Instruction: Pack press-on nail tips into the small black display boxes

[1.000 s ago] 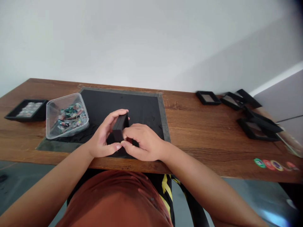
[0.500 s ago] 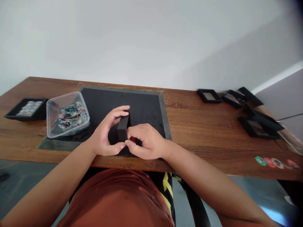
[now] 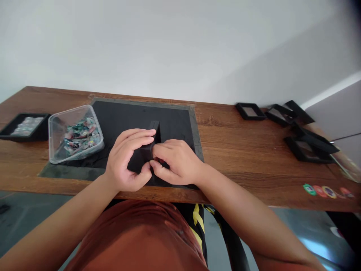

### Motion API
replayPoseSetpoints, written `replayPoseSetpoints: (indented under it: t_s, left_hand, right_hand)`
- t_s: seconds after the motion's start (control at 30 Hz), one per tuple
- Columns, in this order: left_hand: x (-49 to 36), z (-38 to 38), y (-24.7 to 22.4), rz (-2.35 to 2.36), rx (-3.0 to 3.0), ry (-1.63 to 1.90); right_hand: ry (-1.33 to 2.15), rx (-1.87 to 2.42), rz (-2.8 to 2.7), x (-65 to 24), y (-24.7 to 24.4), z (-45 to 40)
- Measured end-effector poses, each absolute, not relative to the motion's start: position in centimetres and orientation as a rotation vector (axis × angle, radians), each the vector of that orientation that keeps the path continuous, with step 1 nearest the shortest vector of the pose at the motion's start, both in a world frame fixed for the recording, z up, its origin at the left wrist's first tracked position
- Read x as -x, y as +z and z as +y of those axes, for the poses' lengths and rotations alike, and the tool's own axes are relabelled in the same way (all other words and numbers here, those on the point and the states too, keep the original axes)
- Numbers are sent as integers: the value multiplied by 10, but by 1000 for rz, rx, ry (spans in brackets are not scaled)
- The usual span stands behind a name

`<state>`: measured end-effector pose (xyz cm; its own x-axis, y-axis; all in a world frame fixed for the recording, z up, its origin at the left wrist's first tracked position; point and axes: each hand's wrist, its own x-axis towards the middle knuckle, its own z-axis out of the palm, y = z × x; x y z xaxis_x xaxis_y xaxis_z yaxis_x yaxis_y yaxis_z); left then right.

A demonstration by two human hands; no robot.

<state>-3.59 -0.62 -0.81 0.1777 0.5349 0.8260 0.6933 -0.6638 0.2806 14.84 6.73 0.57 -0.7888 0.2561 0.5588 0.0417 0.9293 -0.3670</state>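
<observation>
Black and matte, the flat rectangular box is held on edge at mid-frame, over a dark mat. The left hand curls half-open around it, apparently bracing it; the right hand, fingers bent, pinches its near side. Left of centre, a clear plastic tub contains glossy multicoloured pieces.

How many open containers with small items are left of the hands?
2: a clear plastic tub at the left edge of the black mat, and a black tray farther left on the wooden table.
</observation>
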Motion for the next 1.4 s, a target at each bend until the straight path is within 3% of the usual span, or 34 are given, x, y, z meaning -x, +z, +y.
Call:
replayPoseSetpoints:
  t_s: [0.37,0.6,0.8,1.03,1.17,1.23,1.4]
  left_hand:
    - [40,-3,-13,-1287,2288,-1551]
    - [51,1,-22,-1557,2365,-1690]
    - [48,2,-21,-1386,2455,-1747]
    - [57,4,-20,-1462,2243,-1623]
    - [61,4,-19,-1401,2313,-1605]
    - [61,3,-18,-1347,2400,-1601]
    - [59,1,-15,-1294,2570,-1558]
  right_hand:
    - [468,225,-2382,-145,0,69]
    - [895,362,-2066,-150,8,64]
    - [1247,420,-1878,-146,-1,66]
    - [897,470,-1916,-154,17,67]
    - [498,459,-1880,-163,28,77]
    - [472,405,-1951,-167,29,83]
    - [1099,448,-2352,-169,28,84]
